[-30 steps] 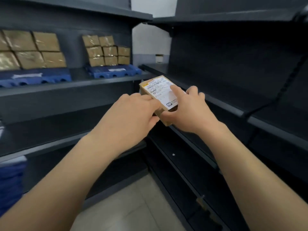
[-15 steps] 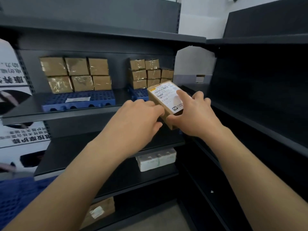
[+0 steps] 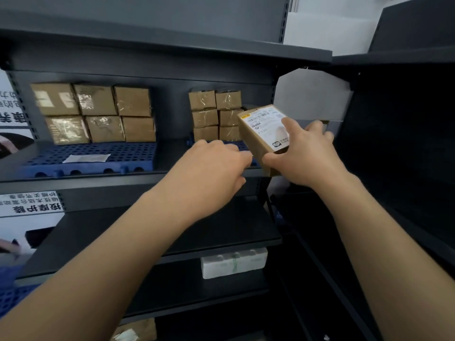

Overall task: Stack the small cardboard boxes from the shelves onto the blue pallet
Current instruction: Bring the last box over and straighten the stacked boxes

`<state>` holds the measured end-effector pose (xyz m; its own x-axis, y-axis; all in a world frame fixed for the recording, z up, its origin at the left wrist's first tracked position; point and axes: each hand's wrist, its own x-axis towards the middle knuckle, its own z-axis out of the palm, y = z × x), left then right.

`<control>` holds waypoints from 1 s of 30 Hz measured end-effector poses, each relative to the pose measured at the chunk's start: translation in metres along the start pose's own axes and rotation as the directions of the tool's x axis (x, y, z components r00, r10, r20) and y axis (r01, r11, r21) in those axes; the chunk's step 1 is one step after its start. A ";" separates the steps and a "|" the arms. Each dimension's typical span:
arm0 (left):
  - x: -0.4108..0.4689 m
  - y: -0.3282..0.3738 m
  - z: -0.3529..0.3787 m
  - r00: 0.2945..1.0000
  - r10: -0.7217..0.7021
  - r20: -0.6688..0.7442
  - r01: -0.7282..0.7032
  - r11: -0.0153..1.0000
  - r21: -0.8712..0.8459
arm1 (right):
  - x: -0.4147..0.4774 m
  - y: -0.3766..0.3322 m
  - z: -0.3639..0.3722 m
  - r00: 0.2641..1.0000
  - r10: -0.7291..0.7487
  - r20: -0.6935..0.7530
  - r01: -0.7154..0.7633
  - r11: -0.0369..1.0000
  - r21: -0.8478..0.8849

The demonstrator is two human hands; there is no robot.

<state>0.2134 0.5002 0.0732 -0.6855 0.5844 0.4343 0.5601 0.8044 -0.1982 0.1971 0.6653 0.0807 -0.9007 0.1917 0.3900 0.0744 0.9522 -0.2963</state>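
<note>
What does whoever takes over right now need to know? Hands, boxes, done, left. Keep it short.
Right hand: grips the small brown cardboard box with the white shipping label, tilted in the air in front of the right-hand stack.
Left hand: at that box's near lower edge; contact unclear.
Done: six taped brown boxes sit on the left blue plastic pallet; at least six smaller ones sit on the right blue pallet.
Left: probably set the held box on the right stack. Another cardboard box lies on the bottom shelf.
</note>
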 end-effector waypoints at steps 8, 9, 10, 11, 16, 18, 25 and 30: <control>0.067 -0.017 0.032 0.999 -0.038 0.014 0.038 0.999 0.008 | 0.084 0.027 0.020 0.999 0.045 -0.010 -0.045 0.999 0.022; 0.075 -0.022 0.037 0.999 -0.043 0.012 0.043 0.999 0.008 | 0.094 0.028 0.023 0.999 0.047 -0.020 -0.046 0.999 0.021; 0.082 -0.026 0.041 0.999 -0.045 0.011 0.044 0.999 0.008 | 0.104 0.028 0.026 0.998 0.051 -0.030 -0.051 0.998 0.022; 0.089 -0.030 0.046 0.999 -0.044 0.013 0.044 0.999 0.004 | 0.114 0.028 0.029 0.998 0.059 -0.037 -0.058 0.998 0.025; 0.121 -0.056 0.069 1.000 -0.011 0.009 0.011 1.000 -0.006 | 0.159 0.024 0.046 0.991 0.114 -0.069 -0.113 0.993 0.016; 0.134 -0.067 0.077 1.000 0.007 -0.005 -0.007 1.000 -0.007 | 0.177 0.019 0.052 0.989 0.124 -0.086 -0.122 0.992 0.025; 0.175 -0.095 0.098 0.997 0.069 -0.032 -0.069 0.998 -0.011 | 0.228 0.012 0.074 0.980 0.157 -0.125 -0.153 0.987 0.039; 0.197 -0.108 0.106 0.998 0.054 -0.021 -0.055 0.998 -0.038 | 0.259 0.011 0.083 0.981 0.175 -0.088 -0.174 0.985 0.020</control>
<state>-0.0316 0.5397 0.0866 -0.6444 0.6247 0.4410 0.6143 0.7664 -0.1881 -0.0713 0.7061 0.1057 -0.8326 0.3757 0.4070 0.2214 0.8993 -0.3772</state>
